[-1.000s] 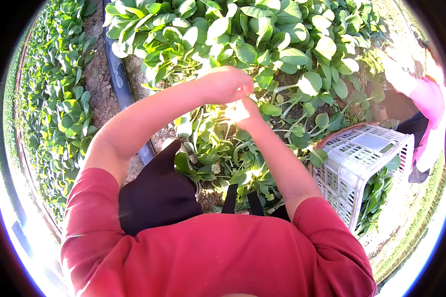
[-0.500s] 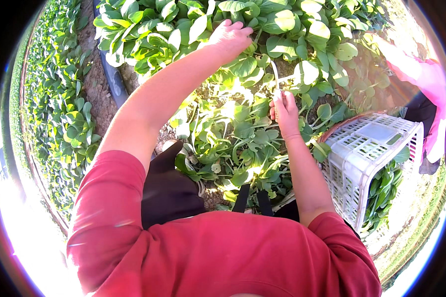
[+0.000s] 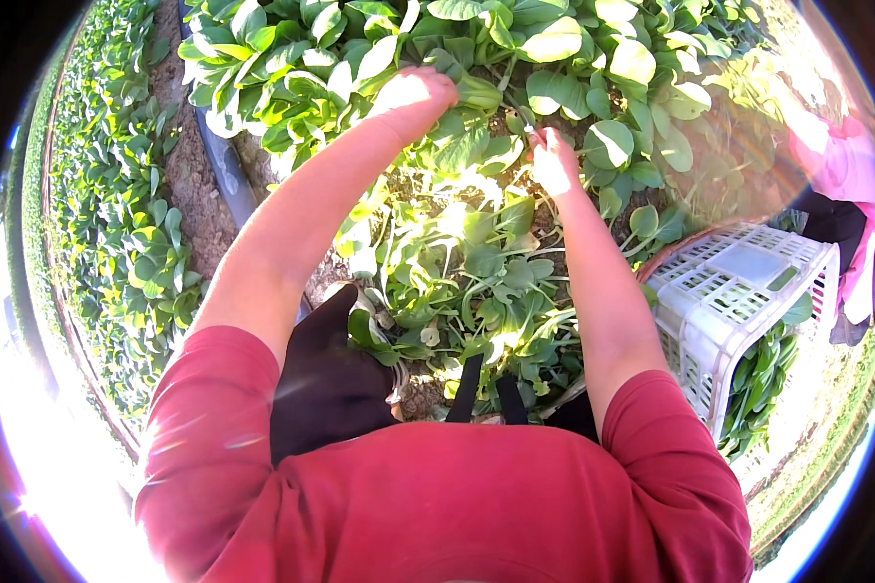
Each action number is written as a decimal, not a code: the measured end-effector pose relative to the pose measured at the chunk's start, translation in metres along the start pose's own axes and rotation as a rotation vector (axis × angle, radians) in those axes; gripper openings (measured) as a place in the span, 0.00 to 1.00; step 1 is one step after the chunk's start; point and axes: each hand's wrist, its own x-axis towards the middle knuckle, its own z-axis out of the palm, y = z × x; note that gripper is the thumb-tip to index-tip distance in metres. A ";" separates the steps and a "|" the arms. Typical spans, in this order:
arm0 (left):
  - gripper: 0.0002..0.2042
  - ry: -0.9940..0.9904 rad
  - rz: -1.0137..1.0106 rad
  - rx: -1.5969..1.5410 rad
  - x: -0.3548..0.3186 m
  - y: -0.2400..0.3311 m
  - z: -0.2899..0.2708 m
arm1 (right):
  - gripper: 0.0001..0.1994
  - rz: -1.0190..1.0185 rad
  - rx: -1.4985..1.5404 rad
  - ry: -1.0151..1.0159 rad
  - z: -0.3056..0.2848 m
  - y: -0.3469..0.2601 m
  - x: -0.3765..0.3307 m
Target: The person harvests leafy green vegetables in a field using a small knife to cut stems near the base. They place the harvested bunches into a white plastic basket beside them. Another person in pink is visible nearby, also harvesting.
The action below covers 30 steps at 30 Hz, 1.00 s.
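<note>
Bright sun is falling on a bed of leafy greens (image 3: 632, 60), whose near edge is running just ahead of the person. At that edge one leafy plant (image 3: 478, 93) is leaning over, its pale, swollen base pointing right. The left hand (image 3: 413, 100) is clamping it from the left, the base sticking out past the fingers toward the other hand; glare is blurring the fingers themselves. Lower and to the right, the right hand (image 3: 556, 167) is staying apart from the plant, its fingers together on a slim object (image 3: 528, 124) too small to make out. Loose greens (image 3: 496, 291) are lying in a heap between the forearms, nearer the person than the bed's edge. Off the bed's near right corner, a white slatted crate (image 3: 744, 257) is holding more cut leaves (image 3: 760, 389). Along the left edge a dark pipe (image 3: 228, 175) is running over bare soil (image 3: 199, 214), and at far right a person in pink (image 3: 851, 165) is showing
</note>
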 end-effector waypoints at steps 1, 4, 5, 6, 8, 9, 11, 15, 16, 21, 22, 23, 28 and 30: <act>0.04 0.004 -0.021 -0.021 -0.002 -0.003 0.003 | 0.14 0.052 0.084 -0.053 0.000 0.000 0.002; 0.04 0.019 -0.053 -0.074 -0.004 -0.011 0.008 | 0.12 0.181 0.420 -0.206 -0.007 0.000 0.003; 0.05 0.027 -0.046 -0.083 -0.004 -0.012 0.009 | 0.12 0.213 0.510 -0.251 -0.011 -0.001 0.005; 0.05 0.035 -0.039 -0.092 -0.005 -0.014 0.010 | 0.12 0.245 0.598 -0.296 -0.014 -0.001 0.006; 0.05 0.027 -0.087 -0.128 -0.005 -0.016 0.012 | 0.12 0.226 0.586 -0.364 -0.017 -0.003 0.010; 0.04 0.023 -0.107 -0.149 -0.004 -0.015 0.012 | 0.13 0.215 0.560 -0.412 -0.021 -0.001 0.014; 0.05 0.028 -0.092 -0.152 -0.004 -0.014 0.011 | 0.14 0.188 0.577 -0.460 -0.022 0.001 0.018; 0.05 0.033 -0.072 -0.159 -0.001 -0.011 0.015 | 0.12 0.271 0.746 -0.544 -0.022 0.015 0.033; 0.05 0.027 -0.078 -0.136 -0.003 -0.012 0.015 | 0.12 0.311 0.588 -0.457 -0.013 -0.002 0.032; 0.04 0.063 -0.070 -0.135 -0.006 -0.009 0.015 | 0.12 0.266 0.267 -0.293 0.011 -0.021 0.033; 0.04 0.064 -0.082 -0.137 -0.008 -0.009 0.016 | 0.12 0.220 0.302 -0.278 0.017 -0.018 0.032; 0.04 0.064 -0.097 -0.138 -0.011 -0.009 0.017 | 0.10 0.310 0.451 -0.224 0.024 -0.015 0.028; 0.04 0.098 -0.098 -0.247 -0.004 0.004 0.012 | 0.08 -0.337 -0.090 -0.376 0.030 0.092 0.045; 0.03 0.110 -0.118 -0.327 0.001 0.007 0.013 | 0.08 0.080 0.834 -0.458 0.031 0.125 0.047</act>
